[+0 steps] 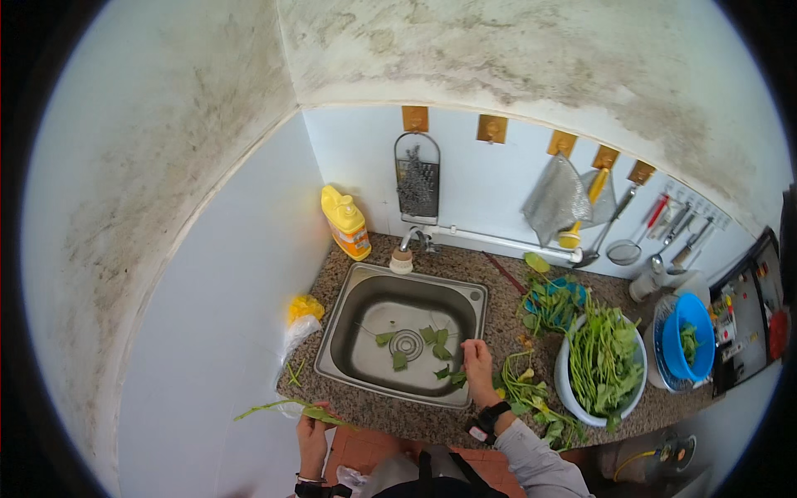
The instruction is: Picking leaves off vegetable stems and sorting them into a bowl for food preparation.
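Observation:
My left hand (313, 431) is closed around a green leafy stem (277, 406) at the counter's front left edge, with the stem pointing out to the left. At the right rim of the stainless steel sink (403, 398) is my right hand (478, 367), fingers curled together; a green leaf (458, 377) lies by it, and whether the fingers pinch anything cannot be told. Several loose leaves (400, 360) rest on the sink's bottom around the drain. To the right, leafy stems (526, 389) lie on the granite counter beside a white basin (563, 380) heaped with greens (604, 361).
A faucet (411, 239) stands behind the sink, a yellow jug (346, 224) at the back left. Plastic bags (302, 330) lie left of the sink. More greens (551, 305) lie behind the basin; a blue colander (679, 342) stands right. Utensils and a grater (418, 187) hang on the wall.

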### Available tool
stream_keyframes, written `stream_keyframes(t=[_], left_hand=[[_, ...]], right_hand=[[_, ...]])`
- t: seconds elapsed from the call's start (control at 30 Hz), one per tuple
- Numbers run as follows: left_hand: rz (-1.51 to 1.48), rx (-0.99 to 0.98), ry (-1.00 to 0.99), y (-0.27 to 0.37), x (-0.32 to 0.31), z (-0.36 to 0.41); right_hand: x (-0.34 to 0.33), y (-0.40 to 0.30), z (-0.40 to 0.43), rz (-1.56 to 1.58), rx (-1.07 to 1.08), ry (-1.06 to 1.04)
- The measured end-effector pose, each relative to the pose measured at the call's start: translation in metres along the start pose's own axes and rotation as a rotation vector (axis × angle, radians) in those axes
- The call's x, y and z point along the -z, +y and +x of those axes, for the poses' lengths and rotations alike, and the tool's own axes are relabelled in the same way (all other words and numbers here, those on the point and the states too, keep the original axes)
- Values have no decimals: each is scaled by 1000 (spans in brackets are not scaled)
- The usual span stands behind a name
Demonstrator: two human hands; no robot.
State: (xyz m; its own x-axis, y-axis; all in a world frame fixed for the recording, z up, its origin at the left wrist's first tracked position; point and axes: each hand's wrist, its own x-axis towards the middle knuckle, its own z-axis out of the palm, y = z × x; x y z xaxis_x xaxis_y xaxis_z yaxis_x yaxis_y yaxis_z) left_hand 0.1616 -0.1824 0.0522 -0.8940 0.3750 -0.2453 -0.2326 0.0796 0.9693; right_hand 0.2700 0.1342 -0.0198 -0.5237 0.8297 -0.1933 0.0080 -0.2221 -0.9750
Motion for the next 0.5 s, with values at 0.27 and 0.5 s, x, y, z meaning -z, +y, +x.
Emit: stream_keyframes(t=[0.27, 0.5], left_hand=[[2, 64, 90, -13, -11, 23], [17, 167, 49, -5, -5, 76]], right_hand=[[-48, 40, 69, -485, 3, -180], [-27, 92, 107, -954, -49, -370]])
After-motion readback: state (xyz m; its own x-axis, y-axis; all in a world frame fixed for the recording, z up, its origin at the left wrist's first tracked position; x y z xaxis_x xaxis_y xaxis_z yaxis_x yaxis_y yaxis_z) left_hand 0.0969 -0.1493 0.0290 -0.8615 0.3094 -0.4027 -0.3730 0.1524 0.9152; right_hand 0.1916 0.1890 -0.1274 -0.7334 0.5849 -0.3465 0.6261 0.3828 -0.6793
